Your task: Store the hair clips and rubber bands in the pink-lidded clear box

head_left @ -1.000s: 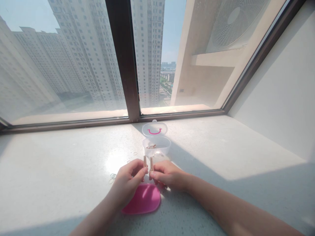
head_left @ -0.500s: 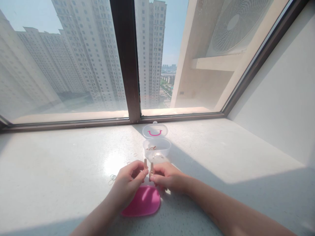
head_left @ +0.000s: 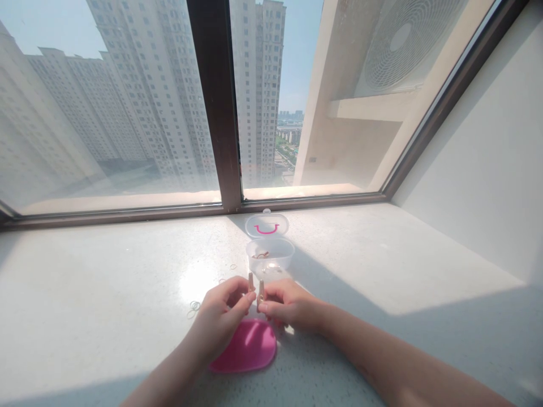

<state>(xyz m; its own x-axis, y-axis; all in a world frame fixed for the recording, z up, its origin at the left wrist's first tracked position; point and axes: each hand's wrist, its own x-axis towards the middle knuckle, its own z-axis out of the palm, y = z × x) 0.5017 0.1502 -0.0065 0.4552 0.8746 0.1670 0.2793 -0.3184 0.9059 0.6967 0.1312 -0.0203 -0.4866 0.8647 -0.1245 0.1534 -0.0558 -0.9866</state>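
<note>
Taking the gap between the hands as the dial's centre, tower blocks (head_left: 148,90) rose at eleven o'clock beyond the dark-framed window (head_left: 216,107). A few thin pale rings (head_left: 194,308) lay at nine o'clock on the sunlit window ledge (head_left: 106,294). The left hand (head_left: 224,305) was grasping a slim brownish piece (head_left: 250,281) between thumb and fingers, its end pointing up to twelve. A single ring (head_left: 233,266) lay toward eleven. At six sat a flat pink oval (head_left: 250,347), partly hidden by the left hand. Just beside the first piece, apart from it, a second slim piece (head_left: 261,289) stood upright, pinched by the right hand (head_left: 291,305). At twelve was a clear lid (head_left: 267,219) with a pink curved handle (head_left: 267,232); nearer, between twelve and one, stood an open translucent container (head_left: 278,261) with small brownish items (head_left: 262,255) inside, too small to tell apart. A large fan (head_left: 396,39) showed outside at one o'clock, and a white wall (head_left: 487,164) closed the scene at two.
</note>
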